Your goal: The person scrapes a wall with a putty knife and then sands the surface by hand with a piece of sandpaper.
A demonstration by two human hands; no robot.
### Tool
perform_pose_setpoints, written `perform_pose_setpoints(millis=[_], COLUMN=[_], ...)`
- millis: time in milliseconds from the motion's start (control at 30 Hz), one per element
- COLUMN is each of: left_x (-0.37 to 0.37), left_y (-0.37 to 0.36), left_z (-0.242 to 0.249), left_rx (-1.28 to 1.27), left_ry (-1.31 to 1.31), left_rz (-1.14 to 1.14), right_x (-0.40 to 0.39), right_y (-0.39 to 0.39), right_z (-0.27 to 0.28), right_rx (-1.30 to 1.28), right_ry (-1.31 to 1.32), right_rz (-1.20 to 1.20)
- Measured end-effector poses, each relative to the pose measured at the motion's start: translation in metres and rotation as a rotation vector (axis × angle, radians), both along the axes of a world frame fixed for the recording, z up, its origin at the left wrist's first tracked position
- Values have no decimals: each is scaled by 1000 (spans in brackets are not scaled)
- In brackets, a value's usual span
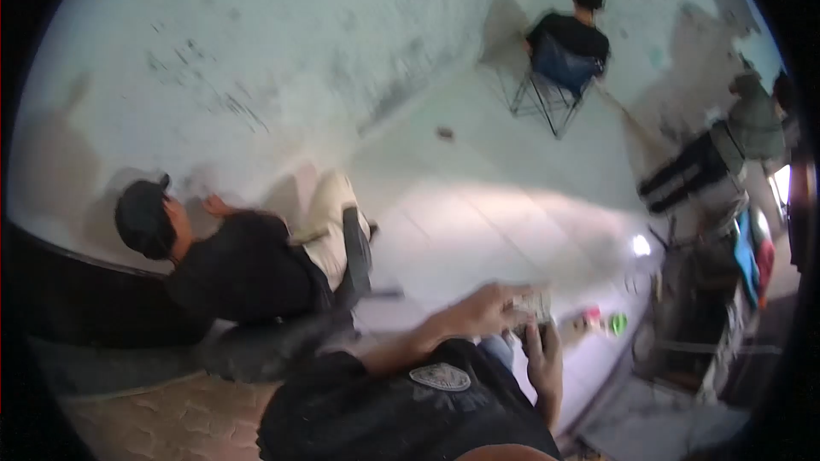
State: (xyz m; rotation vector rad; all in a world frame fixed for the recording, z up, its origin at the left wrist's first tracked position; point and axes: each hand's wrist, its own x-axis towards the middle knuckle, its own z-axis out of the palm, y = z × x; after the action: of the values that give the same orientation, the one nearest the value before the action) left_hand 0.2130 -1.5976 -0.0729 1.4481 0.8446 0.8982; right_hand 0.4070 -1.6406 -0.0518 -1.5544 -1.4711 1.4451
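My left hand (pixel 483 307) reaches forward from the lower left, its fingers on a small pale, patterned object (pixel 535 302). My right hand (pixel 547 363) comes up from below and grips the same object from underneath. The picture is blurred and I cannot tell what the object is. My black clothing with an oval patch (pixel 439 376) fills the lower middle of the view.
A person in a black cap and shirt (pixel 231 265) sits at the left by the wall. Another sits on a folding chair (pixel 555 77) far off. A third person (pixel 756 115) stands at the right by dark equipment (pixel 700 290). Small pink and green items (pixel 605 322) lie on the pale floor.
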Motion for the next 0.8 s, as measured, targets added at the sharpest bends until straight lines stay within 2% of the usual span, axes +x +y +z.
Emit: perform_pose_setpoints(millis=[67,100,167,200,267,300,333,433,467,500,600,733,800], left_x=[-8,-9,-2,-1,-11,-16,-20,-38,-35,-54,-74,-129,-170], left_y=[35,56,102,126,174,200,223,275,267,289,305,331,353], left_z=[24,23,22,29,50,63,78,93,91,91,76,57,48], left_rx=[-97,-81,116,142,144,193,94,265,328,363,323,344,335], left_ry=[52,82,140,139,128,155,150,237,280,311,404,529,580], left_rz=[38,59,191,217,401,464,501,698,762,843,1029,1109,1096], right_x=[1,-2,2,4,-9,-15,-22,-67,-69,-91,-129,-188,-231], right_y=[46,71,122,153,214,251,285,376,379,410,454,491,518], right_z=[-6,-10,-12,-15,8,20,35,48,41,46,32,19,6], right_rx=[198,217,262,391,359,462,580,708,767,698,944,1119,1014], right_ry=[-146,-115,-74,-48,67,16,-167,58,132,109,22,-71,-5], right_rz=[128,142,79,137,150,269,375,536,567,614,755,871,903])
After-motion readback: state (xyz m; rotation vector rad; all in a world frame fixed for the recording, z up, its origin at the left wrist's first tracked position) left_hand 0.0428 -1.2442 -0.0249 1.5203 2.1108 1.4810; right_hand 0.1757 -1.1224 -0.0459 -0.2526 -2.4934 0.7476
